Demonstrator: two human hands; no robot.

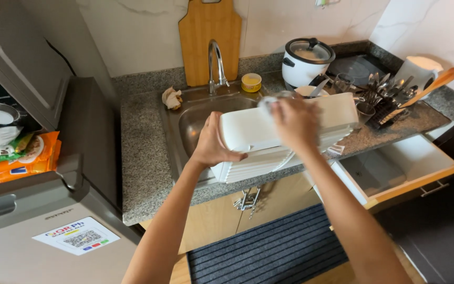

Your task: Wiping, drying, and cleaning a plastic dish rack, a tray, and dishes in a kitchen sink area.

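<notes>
A white ribbed plastic tray (337,113) lies tilted over the steel sink (185,123). My left hand (212,144) grips its near left corner from below. My right hand (293,122) rests on top of the tray near its middle and holds a small clear glass (269,101), which is blurred. The tray's right end reaches the granite counter (143,173).
A tap (216,63) and a wooden cutting board (209,31) stand behind the sink. A white rice cooker (307,59), a cutlery rack (390,97) and a white kettle (419,71) sit at the right. An open drawer (400,168) juts out at the lower right; a grey fridge (38,210) stands at the left.
</notes>
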